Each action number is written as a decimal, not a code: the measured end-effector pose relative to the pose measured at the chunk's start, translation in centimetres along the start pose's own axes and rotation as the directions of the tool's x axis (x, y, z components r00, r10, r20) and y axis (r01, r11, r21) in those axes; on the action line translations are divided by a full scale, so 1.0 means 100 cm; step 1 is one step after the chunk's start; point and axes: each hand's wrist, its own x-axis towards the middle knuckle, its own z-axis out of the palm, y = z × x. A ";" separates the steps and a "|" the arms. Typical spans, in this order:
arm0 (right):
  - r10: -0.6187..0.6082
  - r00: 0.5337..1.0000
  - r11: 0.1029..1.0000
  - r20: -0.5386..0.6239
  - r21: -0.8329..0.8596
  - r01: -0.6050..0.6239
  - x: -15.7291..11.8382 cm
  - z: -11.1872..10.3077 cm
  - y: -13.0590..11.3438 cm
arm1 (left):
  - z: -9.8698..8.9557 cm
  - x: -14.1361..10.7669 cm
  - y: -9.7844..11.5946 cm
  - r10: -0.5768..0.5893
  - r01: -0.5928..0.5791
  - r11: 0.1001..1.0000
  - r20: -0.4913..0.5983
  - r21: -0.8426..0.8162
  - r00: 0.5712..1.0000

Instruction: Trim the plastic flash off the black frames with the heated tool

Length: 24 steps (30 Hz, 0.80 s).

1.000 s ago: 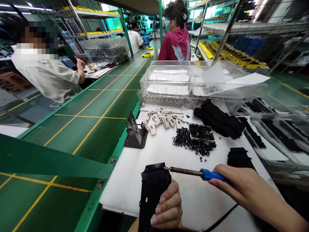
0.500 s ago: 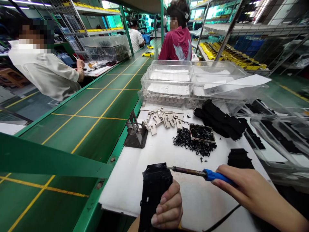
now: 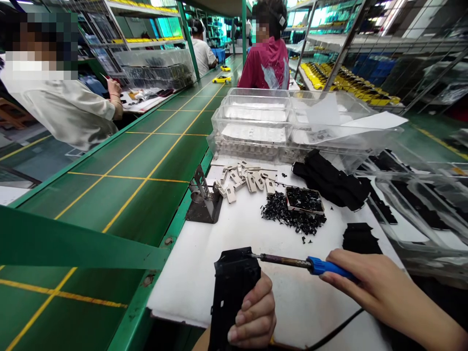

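My left hand (image 3: 254,312) grips an upright black plastic part (image 3: 234,297) from behind and below, its fingers curled around the lower right side. In my right hand (image 3: 380,292) is a soldering iron (image 3: 303,263) with a blue handle. Its thin metal shaft points left, and the tip meets the upper right edge of the black part. Both hands are above the front of a white work board (image 3: 190,278). A black cable (image 3: 338,331) runs away below the iron.
A metal iron stand (image 3: 204,200) sits at the board's left edge. Farther back lie silver metal clips (image 3: 243,180), a small tray of black scraps (image 3: 304,200), a loose scrap pile (image 3: 288,217), black parts (image 3: 331,178) and stacked clear trays (image 3: 256,122). A green conveyor (image 3: 146,195) runs alongside.
The iron tip has shifted left, back onto the black part's upper edge. The whole view has tilted and drifted slightly. Both hands keep their hold.
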 end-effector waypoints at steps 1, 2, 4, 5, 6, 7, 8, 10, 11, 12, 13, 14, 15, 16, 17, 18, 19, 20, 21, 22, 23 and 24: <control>-0.005 1.000 1.000 0.001 0.002 0.005 0.000 0.000 0.000 | 0.000 0.000 0.000 -0.003 0.003 1.000 0.006 0.000 1.000; -0.007 1.000 1.000 0.006 0.002 0.007 0.000 -0.001 0.000 | -0.001 0.000 0.000 -0.004 0.004 1.000 0.012 -0.003 1.000; -0.004 1.000 1.000 0.026 -0.005 0.004 0.000 -0.001 0.001 | -0.002 0.001 0.000 -0.007 0.007 1.000 0.023 -0.009 1.000; -0.001 0.999 1.000 0.038 -0.010 0.002 0.000 -0.001 0.001 | -0.003 0.002 0.000 -0.009 0.009 1.000 0.027 -0.013 1.000; 0.001 0.999 1.000 0.048 -0.014 -0.001 0.000 -0.001 0.001 | -0.003 0.002 -0.001 -0.012 0.013 1.000 0.030 -0.015 0.999; 0.004 0.998 1.000 0.057 -0.016 -0.003 0.000 -0.001 0.001 | -0.003 0.003 -0.001 -0.015 0.015 1.000 0.031 -0.016 0.999; 0.005 0.998 1.000 0.061 -0.017 -0.004 0.000 -0.001 0.001 | -0.003 0.003 -0.001 -0.017 0.018 1.000 0.029 -0.015 0.999; 0.004 0.998 1.000 0.056 -0.015 -0.003 0.001 -0.001 0.001 | -0.003 0.002 -0.002 -0.017 0.017 1.000 0.020 -0.012 1.000; 0.007 0.999 1.000 0.047 -0.013 -0.006 0.001 -0.001 0.000 | -0.003 0.001 -0.002 -0.016 0.016 1.000 0.010 -0.006 1.000; 0.010 0.999 1.000 0.032 -0.007 -0.010 0.001 -0.001 0.000 | -0.003 0.000 -0.001 -0.010 0.010 1.000 -0.001 0.004 1.000; 0.013 1.000 1.000 0.014 0.008 -0.013 0.001 0.000 0.000 | -0.004 -0.001 -0.001 0.001 -0.001 1.000 -0.013 0.017 1.000; 0.025 1.000 0.999 -0.011 0.036 -0.024 0.000 0.000 -0.001 | -0.006 -0.001 0.001 0.021 -0.020 0.999 -0.025 0.031 0.999; 0.052 0.998 0.996 -0.044 0.079 -0.048 0.000 0.001 -0.002 | -0.008 -0.001 0.003 0.056 -0.055 0.998 -0.036 0.042 0.998; 0.099 0.991 0.987 -0.091 0.136 -0.086 0.001 0.002 -0.004 | -0.010 -0.001 0.006 0.107 -0.105 0.993 -0.048 0.050 0.993; 0.173 0.974 0.969 -0.146 0.205 -0.142 0.004 0.003 -0.005 | -0.012 0.001 0.010 0.172 -0.169 0.984 -0.062 0.054 0.983; 0.280 0.939 0.935 -0.201 0.280 -0.218 0.009 0.005 -0.007 | -0.014 0.002 0.014 0.240 -0.236 0.970 -0.078 0.056 0.968; 0.402 0.883 0.883 -0.243 0.357 -0.304 0.018 0.007 -0.009 | -0.015 0.003 0.019 0.305 -0.301 0.952 -0.099 0.058 0.947; 0.515 0.815 0.820 -0.265 0.429 -0.379 0.030 0.009 -0.012 | -0.015 0.004 0.024 0.364 -0.359 0.931 -0.121 0.063 0.923; 0.601 0.755 0.761 -0.264 0.479 -0.438 0.046 0.012 -0.015 | -0.014 0.003 0.028 0.413 -0.407 0.911 -0.141 0.070 0.900; 0.650 0.718 0.719 -0.250 0.507 -0.474 0.065 0.016 -0.018 | -0.012 0.002 0.031 0.452 -0.444 0.892 -0.169 0.080 0.876; 0.661 0.712 0.708 -0.236 0.510 -0.488 0.087 0.020 -0.022 | -0.008 0.000 0.032 0.480 -0.470 0.877 -0.215 0.097 0.851; 0.638 0.734 0.735 -0.233 0.470 -0.489 0.111 0.025 -0.025 | -0.004 -0.003 0.032 0.500 -0.485 0.866 -0.277 0.123 0.821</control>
